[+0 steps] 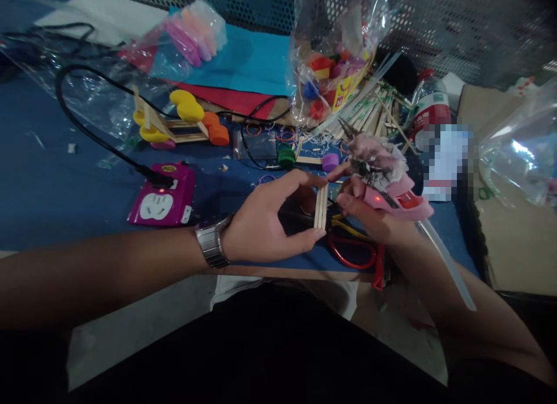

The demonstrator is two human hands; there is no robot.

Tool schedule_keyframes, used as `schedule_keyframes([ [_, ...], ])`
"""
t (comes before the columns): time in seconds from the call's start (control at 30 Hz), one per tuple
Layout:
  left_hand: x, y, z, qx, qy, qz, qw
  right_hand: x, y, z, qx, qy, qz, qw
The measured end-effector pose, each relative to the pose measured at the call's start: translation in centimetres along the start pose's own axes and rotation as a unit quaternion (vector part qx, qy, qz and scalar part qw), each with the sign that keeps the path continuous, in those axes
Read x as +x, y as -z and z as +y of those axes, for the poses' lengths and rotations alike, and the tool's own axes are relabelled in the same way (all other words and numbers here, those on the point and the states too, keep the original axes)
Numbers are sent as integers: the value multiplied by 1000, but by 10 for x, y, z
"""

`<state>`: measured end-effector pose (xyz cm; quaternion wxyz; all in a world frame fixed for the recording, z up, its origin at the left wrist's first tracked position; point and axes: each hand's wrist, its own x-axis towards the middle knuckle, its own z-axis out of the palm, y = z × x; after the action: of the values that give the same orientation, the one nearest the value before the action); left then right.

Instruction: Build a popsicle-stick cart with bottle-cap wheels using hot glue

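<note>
My left hand (267,218), with a metal watch (212,245) on the wrist, pinches a small piece made of a few short wooden sticks (321,206) between thumb and fingers, near the table's front edge. Just right of it, my right hand (361,209) is closed around a pink hot glue gun (400,202). A grey, messy wad (378,157) wraps its front, and the nozzle points up and left. A clear glue stick (450,270) trails from its back. Its red light is lit. Below the hands lie red-handled scissors (352,256), partly hidden.
A purple power strip (163,198) with a black cable stands left. Behind it sits a stick frame with yellow and orange caps (183,122). Farther back are coloured paper (248,58), a bag of caps (331,79), loose sticks (374,111) and a bottle (429,108). Cardboard (513,235) lies right.
</note>
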<state>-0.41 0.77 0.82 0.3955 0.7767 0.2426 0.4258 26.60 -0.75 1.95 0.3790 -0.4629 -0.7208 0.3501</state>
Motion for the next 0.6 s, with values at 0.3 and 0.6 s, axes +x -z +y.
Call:
schedule_keyframes([
  [0.3, -5, -3, -1, 121, -59, -18, 991, 5, -14, -1, 137, -119, 19, 983],
  [0.6, -5, -1, -2, 126, -59, -50, 989, 5, -13, -4, 120, -113, 5, 986],
])
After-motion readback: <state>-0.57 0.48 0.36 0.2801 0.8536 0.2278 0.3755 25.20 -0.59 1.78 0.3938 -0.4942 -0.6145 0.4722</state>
